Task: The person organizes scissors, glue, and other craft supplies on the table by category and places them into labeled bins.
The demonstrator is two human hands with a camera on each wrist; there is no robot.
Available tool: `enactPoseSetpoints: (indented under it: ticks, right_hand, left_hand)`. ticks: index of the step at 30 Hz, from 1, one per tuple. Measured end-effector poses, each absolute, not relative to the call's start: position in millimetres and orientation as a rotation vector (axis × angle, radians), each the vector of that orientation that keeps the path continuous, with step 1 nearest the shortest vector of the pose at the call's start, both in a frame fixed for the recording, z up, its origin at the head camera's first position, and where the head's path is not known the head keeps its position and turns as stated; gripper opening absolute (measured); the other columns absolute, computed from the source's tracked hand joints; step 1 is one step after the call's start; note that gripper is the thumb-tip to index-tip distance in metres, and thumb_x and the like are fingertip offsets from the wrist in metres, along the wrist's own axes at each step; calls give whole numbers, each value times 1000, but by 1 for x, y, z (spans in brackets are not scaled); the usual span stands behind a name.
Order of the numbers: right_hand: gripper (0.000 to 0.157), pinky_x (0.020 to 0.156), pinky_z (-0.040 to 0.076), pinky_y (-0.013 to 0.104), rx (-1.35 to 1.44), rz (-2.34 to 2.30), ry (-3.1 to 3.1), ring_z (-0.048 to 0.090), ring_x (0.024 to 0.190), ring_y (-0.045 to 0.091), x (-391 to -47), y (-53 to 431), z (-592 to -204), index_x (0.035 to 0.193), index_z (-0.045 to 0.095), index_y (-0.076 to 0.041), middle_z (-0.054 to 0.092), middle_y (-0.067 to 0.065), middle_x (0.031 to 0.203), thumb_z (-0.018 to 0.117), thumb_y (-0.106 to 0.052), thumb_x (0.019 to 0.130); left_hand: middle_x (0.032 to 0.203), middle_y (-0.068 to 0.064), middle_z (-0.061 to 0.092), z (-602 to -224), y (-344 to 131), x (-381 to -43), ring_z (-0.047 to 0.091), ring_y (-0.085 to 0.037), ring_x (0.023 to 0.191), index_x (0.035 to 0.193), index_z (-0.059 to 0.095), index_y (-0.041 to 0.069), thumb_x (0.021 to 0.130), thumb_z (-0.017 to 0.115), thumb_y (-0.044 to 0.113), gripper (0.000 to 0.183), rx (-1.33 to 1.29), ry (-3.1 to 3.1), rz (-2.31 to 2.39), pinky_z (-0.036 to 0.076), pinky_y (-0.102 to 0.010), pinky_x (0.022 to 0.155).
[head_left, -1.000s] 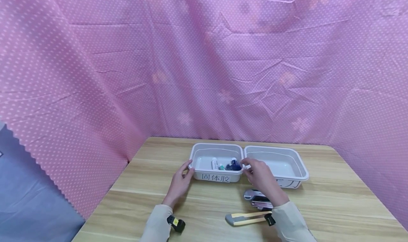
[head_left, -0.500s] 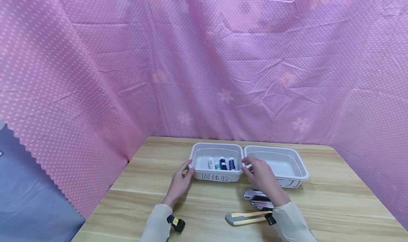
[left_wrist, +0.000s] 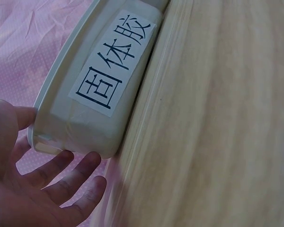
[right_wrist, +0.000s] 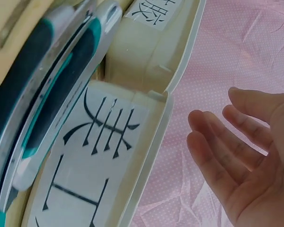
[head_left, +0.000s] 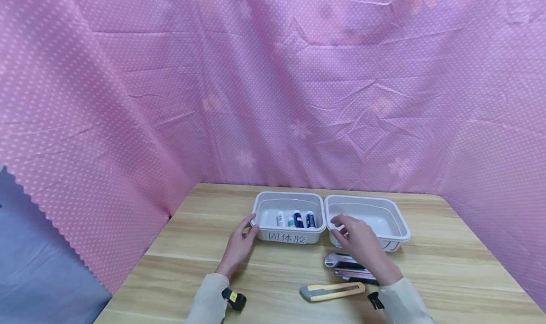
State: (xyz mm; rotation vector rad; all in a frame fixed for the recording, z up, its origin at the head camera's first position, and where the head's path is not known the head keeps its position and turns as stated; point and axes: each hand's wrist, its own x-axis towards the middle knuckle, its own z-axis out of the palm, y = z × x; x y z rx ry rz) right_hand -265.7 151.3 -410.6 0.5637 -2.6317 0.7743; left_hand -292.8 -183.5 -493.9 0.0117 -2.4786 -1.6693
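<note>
In the head view, my left hand [head_left: 240, 244] holds the left front corner of a white plastic box [head_left: 266, 230]. The left wrist view shows the thumb at the box's rim [left_wrist: 35, 106] and the other fingers below, loosely spread. Inside the box lie several glue sticks: a white one [head_left: 280, 218], a small green-and-white one [head_left: 291, 222] and two dark blue ones [head_left: 310, 219]. My right hand [head_left: 360, 241] holds nothing. It hovers over the front left corner of a second white box [head_left: 398, 219], its fingers slightly bent and apart from the thumb.
A yellow-and-grey utility knife [head_left: 332, 291] lies on the wooden table [head_left: 170, 276] in front of the boxes. Behind it, partly under my right forearm, are more utility knives [head_left: 339, 260]. The boxes stand side by side with labels facing me. A pink dotted curtain [head_left: 298, 87] hangs behind the table.
The blue glue sticks have settled in the left box beside the others. My right hand has moved right, away from that box, to the second one. The left hand stays at its corner.
</note>
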Motion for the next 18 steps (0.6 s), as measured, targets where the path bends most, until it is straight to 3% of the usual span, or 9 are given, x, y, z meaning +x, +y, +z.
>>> enactPoseSetpoints:
  ticks: [7, 18]
  right_hand:
    - [24, 73, 60, 37, 655, 608, -2606, 72, 81, 14, -254, 161, -417, 110, 75, -9, 77, 3, 100, 79, -21, 90]
    - [21, 80, 59, 36, 1084, 528, -2571, 71, 90, 13, -239, 175, -434, 103, 76, -19, 75, -10, 96, 83, -28, 86]
  left_hand:
    - [149, -18, 52, -494, -184, -293, 66, -29, 113, 155, 45, 26, 105, 56, 39, 53, -14, -2465, -1670, 53, -52, 102]
    - [150, -17, 52, -496, -185, -293, 67, -28, 112, 154, 46, 27, 104, 57, 40, 53, -6, -2465, -1677, 52, -52, 102]
